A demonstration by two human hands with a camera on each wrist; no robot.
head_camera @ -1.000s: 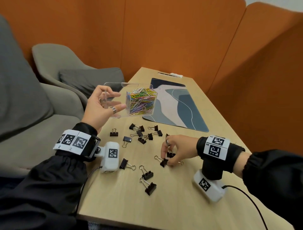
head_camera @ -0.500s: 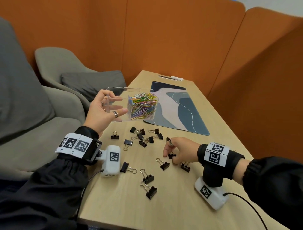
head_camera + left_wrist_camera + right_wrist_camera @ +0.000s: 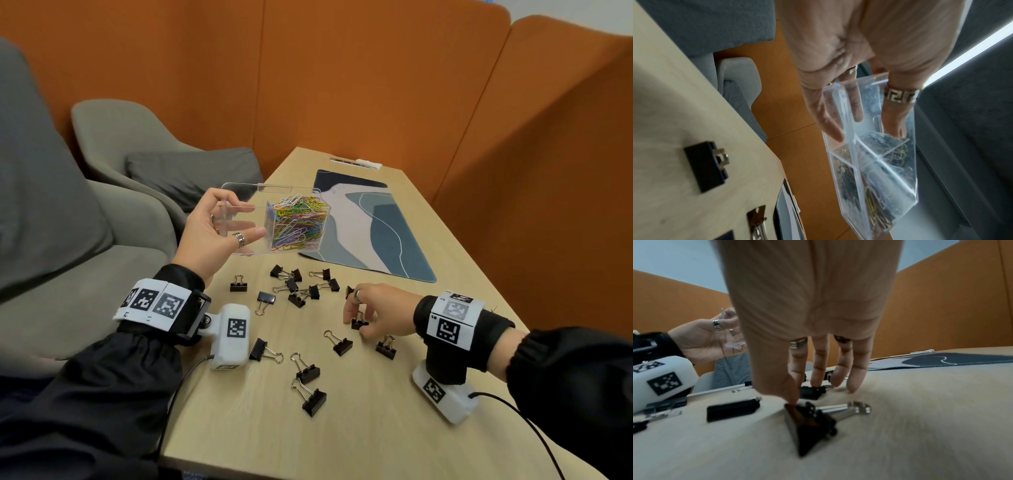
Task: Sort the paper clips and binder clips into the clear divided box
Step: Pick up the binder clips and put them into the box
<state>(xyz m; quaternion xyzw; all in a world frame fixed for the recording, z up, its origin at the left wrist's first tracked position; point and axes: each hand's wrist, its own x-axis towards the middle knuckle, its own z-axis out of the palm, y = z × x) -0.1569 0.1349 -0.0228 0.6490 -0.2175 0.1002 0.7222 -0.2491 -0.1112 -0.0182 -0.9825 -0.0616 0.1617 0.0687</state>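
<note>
Grip first: right hand (image 3: 373, 310) is down on the table (image 3: 428, 428), fingertips closing on one black binder clip (image 3: 358, 322). In the right wrist view the fingers (image 3: 817, 369) reach down to a clip (image 3: 810, 391), with the thumb tip down just at it; motion blur, so cannot tell if the pinch is seated or just touching.

Left hand (image 3: 219, 229) holds the clear divided box (image 3: 246, 205) off the table, tilted, thumb on the near wall, fingers behind it. Left wrist view shows the fingers (image 3: 857, 105) through the clear wall (image 3: 906, 178).

Paper clips (image 3: 296, 222): coloured, piled in the far compartment. Near compartment, by the left hand, looks empty.

Other binder clips are loose on the table: a cluster (image 3: 303, 284) below the box, more (image 3: 313, 399) toward the near edge, one (image 3: 386, 347) just beside the right wrist.

Step, my read: paper clips done, binder clips barely started, this is an early pick.

Next move: firm pinch on the clip body, not the wire handles, lift, carry to the empty compartment. Box stays tilted, so keep the paper clips from spilling.

Writing: no brand or readable text. Only square black-and-white marker codes on the wristbands (image 3: 154, 303) and camera housings (image 3: 236, 329). Desk mat (image 3: 387, 236) carries an abstract pattern, no lettering.
</note>
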